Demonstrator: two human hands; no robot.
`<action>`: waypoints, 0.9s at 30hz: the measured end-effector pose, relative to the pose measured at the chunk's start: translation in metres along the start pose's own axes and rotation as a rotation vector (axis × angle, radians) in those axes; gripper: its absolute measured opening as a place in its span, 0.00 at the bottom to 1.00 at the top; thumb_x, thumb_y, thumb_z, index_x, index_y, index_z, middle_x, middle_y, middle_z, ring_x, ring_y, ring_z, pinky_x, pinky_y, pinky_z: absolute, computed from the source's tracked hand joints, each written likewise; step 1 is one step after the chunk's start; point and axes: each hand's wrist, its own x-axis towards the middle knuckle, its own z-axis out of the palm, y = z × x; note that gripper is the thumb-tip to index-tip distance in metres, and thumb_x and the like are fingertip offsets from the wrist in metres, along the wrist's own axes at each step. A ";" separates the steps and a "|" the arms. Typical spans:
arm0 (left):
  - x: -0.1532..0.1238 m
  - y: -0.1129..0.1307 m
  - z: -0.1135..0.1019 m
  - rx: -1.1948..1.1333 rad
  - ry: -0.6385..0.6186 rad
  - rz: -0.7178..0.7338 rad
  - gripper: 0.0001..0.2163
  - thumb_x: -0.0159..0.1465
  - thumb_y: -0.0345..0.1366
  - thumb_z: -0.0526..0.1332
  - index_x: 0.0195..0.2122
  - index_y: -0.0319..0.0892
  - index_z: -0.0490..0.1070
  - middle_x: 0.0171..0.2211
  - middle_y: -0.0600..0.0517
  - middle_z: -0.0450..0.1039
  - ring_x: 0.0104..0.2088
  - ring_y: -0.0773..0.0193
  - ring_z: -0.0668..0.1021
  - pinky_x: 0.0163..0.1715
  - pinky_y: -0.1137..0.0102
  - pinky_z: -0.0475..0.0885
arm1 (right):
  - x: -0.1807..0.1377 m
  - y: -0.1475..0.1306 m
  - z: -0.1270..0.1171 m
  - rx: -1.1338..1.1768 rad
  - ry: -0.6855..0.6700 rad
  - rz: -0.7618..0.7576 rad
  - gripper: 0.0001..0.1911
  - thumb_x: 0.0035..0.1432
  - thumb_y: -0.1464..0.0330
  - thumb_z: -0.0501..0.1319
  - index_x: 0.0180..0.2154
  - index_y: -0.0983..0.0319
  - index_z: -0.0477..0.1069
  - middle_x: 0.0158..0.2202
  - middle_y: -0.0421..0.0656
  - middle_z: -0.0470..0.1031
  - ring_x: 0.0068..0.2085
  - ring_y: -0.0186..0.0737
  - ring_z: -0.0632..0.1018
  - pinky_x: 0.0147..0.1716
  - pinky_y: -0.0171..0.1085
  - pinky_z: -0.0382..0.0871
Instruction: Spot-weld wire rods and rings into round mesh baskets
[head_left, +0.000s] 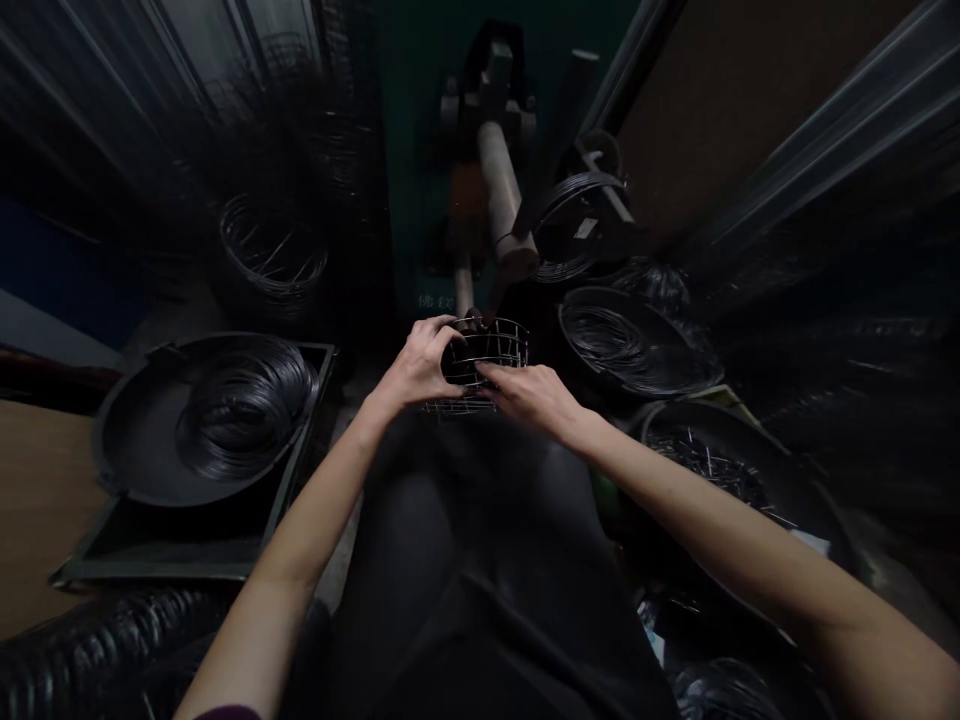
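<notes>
A small round wire basket (pixel 510 345) is between my hands, in front of the machine's lower metal rod (pixel 464 285). My left hand (pixel 424 365) curls round the basket's left side, thumb below and fingers on the upper rim. My right hand (pixel 532 395) is closed at the basket's near right side, its fingertips on the wires. Whether the fingers pinch a separate loose wire is too dark to tell. Above the basket juts the thick upper cylinder (pixel 506 190) of the machine.
On the left, a dark pan (pixel 139 430) with coiled wire rings (pixel 247 410) rests on a metal stand (pixel 150 550). To the right are another pan of wire rings (pixel 607 335) and a pan of short wire pieces (pixel 705 460). Stacked wire hoops (pixel 274 250) stand behind left.
</notes>
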 end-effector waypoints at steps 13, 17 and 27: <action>0.023 0.005 -0.001 0.006 -0.025 0.021 0.26 0.46 0.38 0.75 0.43 0.41 0.67 0.58 0.39 0.66 0.61 0.44 0.66 0.60 0.51 0.65 | -0.001 0.024 -0.006 -0.136 0.052 -0.112 0.17 0.66 0.68 0.53 0.53 0.55 0.73 0.51 0.42 0.79 0.39 0.42 0.81 0.25 0.35 0.61; 0.025 0.003 -0.001 0.005 -0.019 0.006 0.26 0.45 0.38 0.75 0.42 0.42 0.66 0.57 0.39 0.67 0.61 0.44 0.67 0.59 0.51 0.66 | 0.002 0.022 -0.009 -0.128 0.043 -0.118 0.17 0.66 0.68 0.53 0.53 0.55 0.73 0.51 0.42 0.79 0.38 0.43 0.81 0.25 0.36 0.60; 0.031 -0.005 -0.007 -0.100 -0.070 -0.051 0.30 0.42 0.42 0.76 0.44 0.41 0.64 0.53 0.44 0.70 0.53 0.46 0.73 0.54 0.55 0.70 | 0.002 0.027 -0.004 0.001 0.116 -0.056 0.17 0.66 0.66 0.56 0.55 0.55 0.72 0.47 0.43 0.80 0.41 0.41 0.80 0.30 0.35 0.64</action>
